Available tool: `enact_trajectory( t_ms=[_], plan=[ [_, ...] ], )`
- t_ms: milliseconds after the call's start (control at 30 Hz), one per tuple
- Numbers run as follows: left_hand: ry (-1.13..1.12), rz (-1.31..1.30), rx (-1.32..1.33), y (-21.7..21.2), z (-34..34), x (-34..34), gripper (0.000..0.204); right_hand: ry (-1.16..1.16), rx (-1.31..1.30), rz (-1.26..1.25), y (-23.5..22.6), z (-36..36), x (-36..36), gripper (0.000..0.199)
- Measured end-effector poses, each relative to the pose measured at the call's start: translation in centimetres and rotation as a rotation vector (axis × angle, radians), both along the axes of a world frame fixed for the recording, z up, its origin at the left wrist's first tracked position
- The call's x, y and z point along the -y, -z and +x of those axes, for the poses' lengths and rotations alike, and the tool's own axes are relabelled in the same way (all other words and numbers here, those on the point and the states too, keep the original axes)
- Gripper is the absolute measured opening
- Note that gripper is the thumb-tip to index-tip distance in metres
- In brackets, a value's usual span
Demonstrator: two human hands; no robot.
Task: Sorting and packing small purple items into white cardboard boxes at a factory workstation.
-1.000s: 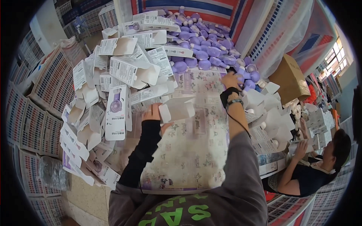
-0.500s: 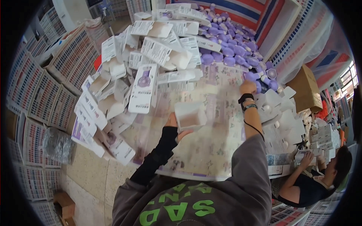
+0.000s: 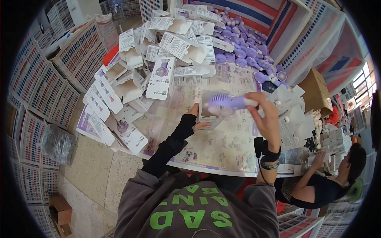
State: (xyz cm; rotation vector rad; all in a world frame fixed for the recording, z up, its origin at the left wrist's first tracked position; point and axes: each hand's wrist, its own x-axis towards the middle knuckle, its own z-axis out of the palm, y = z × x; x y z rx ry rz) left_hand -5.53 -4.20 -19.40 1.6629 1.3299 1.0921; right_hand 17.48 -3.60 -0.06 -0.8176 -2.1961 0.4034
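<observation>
My left hand (image 3: pixel 194 112) grips a small open white carton (image 3: pixel 208 118) over the middle of the table, fingers and thumb on its sides. My right hand (image 3: pixel 266 118) pinches the pale end of a purple handheld fan (image 3: pixel 234 103). The fan lies sideways, its round grille head over the carton's open top and hiding part of it. Whether the head touches the carton, I cannot tell. A heap of similar purple fans (image 3: pixel 250 53) covers the far right of the table.
Many open printed cartons (image 3: pixel 174 45) pile up at the far left of the table (image 3: pixel 186 154). White inserts (image 3: pixel 287 103) and a brown cardboard box (image 3: pixel 316 91) are to the right. A co-worker (image 3: pixel 329 182) sits at the right. Stacked crates (image 3: pixel 33 103) line the left.
My right hand has come back from the fan heap, bringing a purple fan over the carton. The carton stays in my left hand, a little to the right and turned. The whole view has shifted slightly.
</observation>
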Motion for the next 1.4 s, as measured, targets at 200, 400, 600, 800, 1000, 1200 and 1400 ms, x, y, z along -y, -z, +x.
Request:
enact_trajectory(
  t_ms=[200, 400, 600, 800, 1000, 1200, 1400],
  plan=[
    [0.122, 0.177, 0.056, 3.3, 1.3, -0.8, 0.072, -0.081, -0.072, -0.087, 3.4, -1.5, -0.6, 0.029],
    [0.284, 0.156, 0.095, 4.0, 1.6, -2.1, 0.065, -0.061, 0.276, 0.195, 2.2, 1.0, -1.8, 0.031],
    [0.412, -0.011, 0.068, 1.0, 6.5, -3.7, 0.079, -0.141, 0.46, 0.209, 2.2, 4.0, -2.7, 0.028],
    [0.455, 0.117, 0.111, 4.6, 12.2, -6.0, 0.088, 0.176, 0.537, 0.308, 8.6, 6.8, -0.5, 0.014],
    [0.337, 0.407, 0.048, 2.9, 22.8, -6.2, 0.089, 0.438, 0.628, 0.268, 8.6, 12.3, 0.6, 0.022],
    [0.015, -0.006, -0.347, 1.1, 17.3, -13.9, 0.061, 0.692, 0.73, 0.312, 9.7, 18.1, -1.9, 0.017],
    [-0.841, 0.236, -0.843, 4.8, -2.9, -20.5, 0.027, 0.992, 0.949, 0.371, 9.8, 19.8, -1.5, 0.021]
  ],
)
